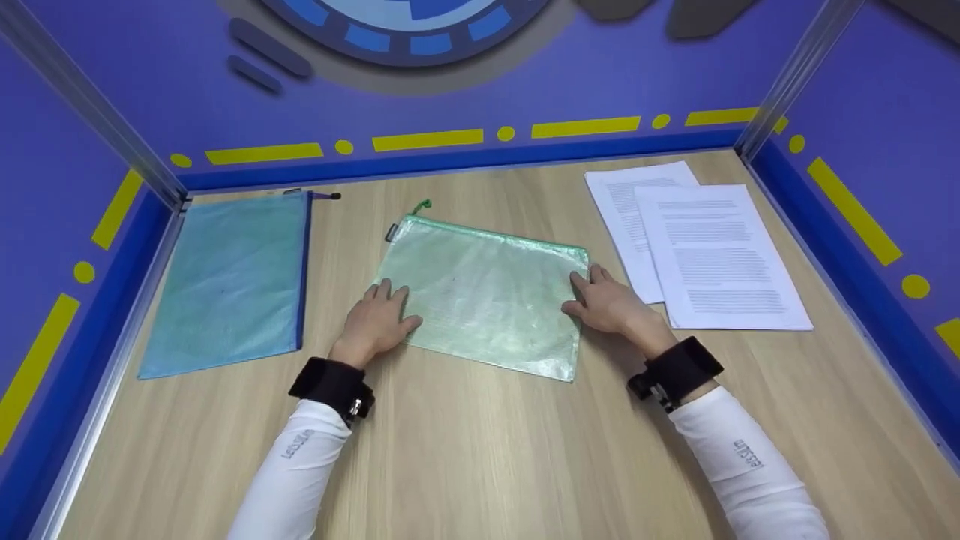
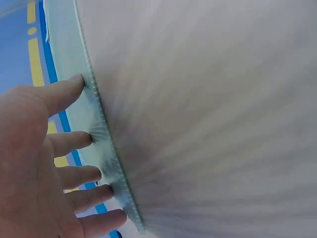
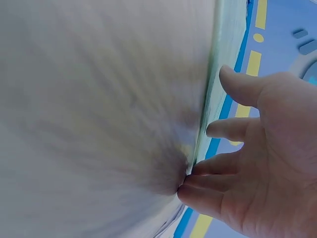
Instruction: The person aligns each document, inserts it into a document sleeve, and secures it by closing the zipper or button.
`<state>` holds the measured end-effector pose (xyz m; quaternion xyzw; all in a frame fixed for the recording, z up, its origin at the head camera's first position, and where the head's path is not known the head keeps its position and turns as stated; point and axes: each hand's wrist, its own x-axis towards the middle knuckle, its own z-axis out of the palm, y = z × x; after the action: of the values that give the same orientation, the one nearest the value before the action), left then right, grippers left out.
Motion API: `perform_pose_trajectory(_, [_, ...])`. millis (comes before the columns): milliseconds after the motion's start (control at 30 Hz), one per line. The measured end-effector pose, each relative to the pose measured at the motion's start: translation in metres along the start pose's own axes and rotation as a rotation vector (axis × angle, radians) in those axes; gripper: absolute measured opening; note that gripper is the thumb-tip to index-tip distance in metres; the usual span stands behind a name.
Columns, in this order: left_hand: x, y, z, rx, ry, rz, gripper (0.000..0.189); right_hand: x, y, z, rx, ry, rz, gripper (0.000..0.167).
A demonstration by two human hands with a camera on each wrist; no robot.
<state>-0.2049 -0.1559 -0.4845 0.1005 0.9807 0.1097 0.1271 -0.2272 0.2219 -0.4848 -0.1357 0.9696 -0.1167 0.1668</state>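
A pale green zipper pouch (image 1: 487,300) lies flat and slightly tilted in the middle of the table, its green zipper along the far edge with a pull cord at the far left corner. At its left edge rests my left hand (image 1: 375,319), fingers spread and thumb on the pouch. My right hand (image 1: 611,306) touches the opposite edge with its fingertips, the fingers extended. In the left wrist view, the fingertips (image 2: 85,137) line up along the pouch's edge. The right wrist view shows a similar contact, with the fingers (image 3: 213,193) right at the seam.
To the left lies a blue zipper pouch (image 1: 232,277) with a dark blue zipper on its right side. Two overlapping stacks of printed paper (image 1: 720,255) sit at the right. Purple panels (image 1: 465,112) wall the wooden table (image 1: 465,457) at the back and sides.
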Motion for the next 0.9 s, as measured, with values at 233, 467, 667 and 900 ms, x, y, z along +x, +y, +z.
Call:
perform_pose_trajectory(233, [-0.005, 0.005, 0.000, -0.002, -0.006, -0.003, 0.067, 0.002, 0.003, -0.002, 0.059, 0.026, -0.010, 0.072])
perform_pose_trajectory(467, [-0.014, 0.020, 0.003, 0.083, -0.006, 0.006, 0.066, 0.006, 0.009, -0.004, 0.130, 0.003, 0.015, 0.075])
perform_pose_trajectory(667, [-0.022, 0.030, 0.006, 0.136, 0.008, 0.018, 0.062, 0.011, 0.012, -0.006, 0.344, 0.070, 0.015, 0.070])
perform_pose_trajectory(900, [-0.023, 0.035, 0.010, 0.150, 0.044, 0.020, 0.058, 0.018, 0.019, -0.016, 0.877, 0.135, 0.135, 0.068])
